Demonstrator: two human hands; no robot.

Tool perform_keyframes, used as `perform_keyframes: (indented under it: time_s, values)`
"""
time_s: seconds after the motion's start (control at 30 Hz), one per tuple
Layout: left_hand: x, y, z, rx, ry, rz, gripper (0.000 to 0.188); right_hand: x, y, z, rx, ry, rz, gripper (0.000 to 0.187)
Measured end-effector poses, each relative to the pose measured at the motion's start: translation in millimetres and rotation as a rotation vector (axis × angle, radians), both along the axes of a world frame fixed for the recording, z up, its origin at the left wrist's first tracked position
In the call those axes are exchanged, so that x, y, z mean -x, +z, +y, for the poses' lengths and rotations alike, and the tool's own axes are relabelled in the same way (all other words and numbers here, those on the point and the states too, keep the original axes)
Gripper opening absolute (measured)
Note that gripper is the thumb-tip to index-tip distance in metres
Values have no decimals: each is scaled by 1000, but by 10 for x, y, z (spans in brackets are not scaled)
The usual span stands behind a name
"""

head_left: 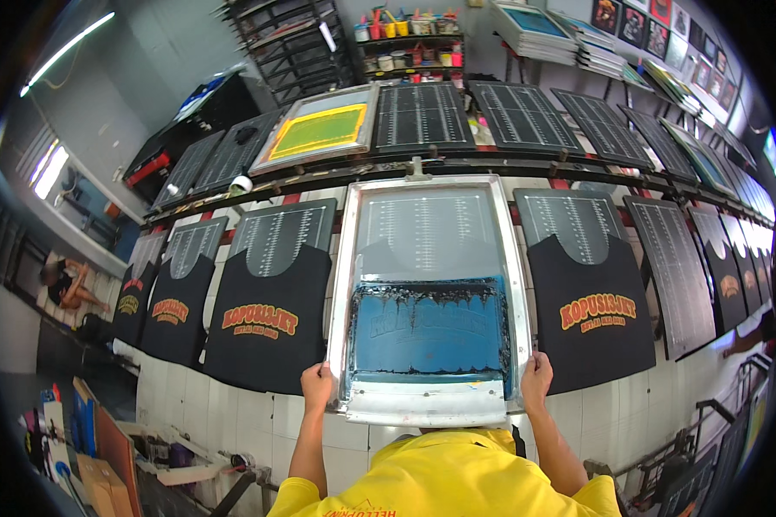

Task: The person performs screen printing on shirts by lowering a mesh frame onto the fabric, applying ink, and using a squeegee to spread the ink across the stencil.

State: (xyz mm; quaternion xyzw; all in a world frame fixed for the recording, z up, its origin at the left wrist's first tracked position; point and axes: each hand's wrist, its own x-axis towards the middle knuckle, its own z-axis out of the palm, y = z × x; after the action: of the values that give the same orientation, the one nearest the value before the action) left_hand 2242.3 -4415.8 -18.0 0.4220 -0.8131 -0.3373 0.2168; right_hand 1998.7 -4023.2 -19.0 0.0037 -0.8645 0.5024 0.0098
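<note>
A screen-printing frame [503, 258] with silvery metal sides lies in front of me over a marked platen, whose lines show faintly through the pale mesh. Its near half carries a blue stencil area [427, 332] edged with smeared black ink. Across the frame's near end runs a wide silvery bar [427, 401]. My left hand [317, 383] is closed on the frame's left side near the bottom corner. On the opposite side my right hand [537, 379] grips it at about the same height. Whatever lies under the blue area is hidden.
Black shirts with orange-red printed lettering lie on platens to the left [267, 310] and right [599, 310]. A second frame with yellow-green ink [319, 131] rests on the far row. Ink tubs fill a shelf [409, 39] behind. Someone sits [73, 284] at far left.
</note>
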Motion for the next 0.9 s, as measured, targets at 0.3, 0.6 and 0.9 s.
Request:
perform_keyframes:
  time_s: [0.3, 0.6, 0.9]
  values:
    - [0, -28, -16, -316, 137, 245, 31, 51, 120, -66, 22, -2, -94, 24]
    - [54, 339, 691, -295, 144, 163, 31, 249, 255, 655, 104, 65, -55, 26]
    - [978, 83, 2637, -345, 119, 277, 31, 1158, 303, 2575, 160, 31, -3, 23]
